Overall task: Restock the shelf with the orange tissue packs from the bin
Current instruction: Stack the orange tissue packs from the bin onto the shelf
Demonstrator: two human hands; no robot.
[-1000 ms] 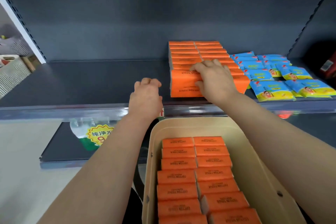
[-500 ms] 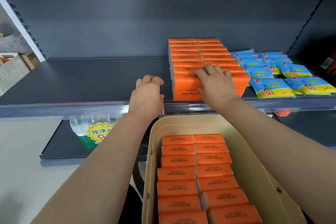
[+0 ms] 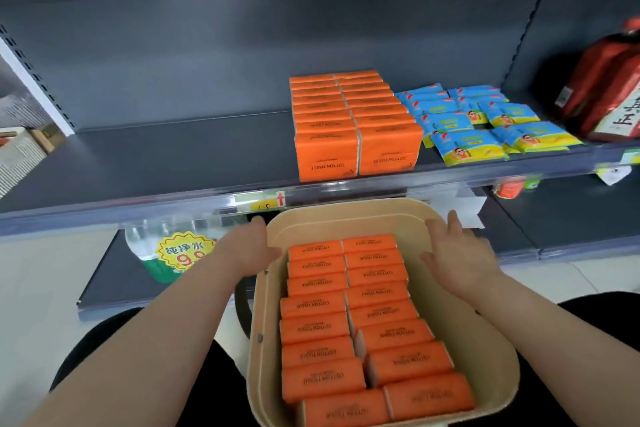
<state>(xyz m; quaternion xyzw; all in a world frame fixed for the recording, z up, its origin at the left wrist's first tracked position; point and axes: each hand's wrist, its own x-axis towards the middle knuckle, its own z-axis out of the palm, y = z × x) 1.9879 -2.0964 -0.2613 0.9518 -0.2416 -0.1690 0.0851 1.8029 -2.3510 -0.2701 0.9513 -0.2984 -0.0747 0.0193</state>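
shelf (image 3: 156, 156), left part: bare board all the way left of the orange tissue packs (image 3: 353, 121) — a hand passes freely.
shelf, middle: those packs in 2 rows, from the front edge deep toward the back.
shelf, right part: blue packs (image 3: 467, 146), then a red bag (image 3: 602, 87).
bin (image 3: 346, 215): 2 rows of packs — a bare strip along its right wall.

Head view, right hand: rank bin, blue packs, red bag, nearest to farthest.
1. bin: the right hand is at its right wall.
2. blue packs: on the shelf, above the hand.
3. red bag: far right, past the blue packs.
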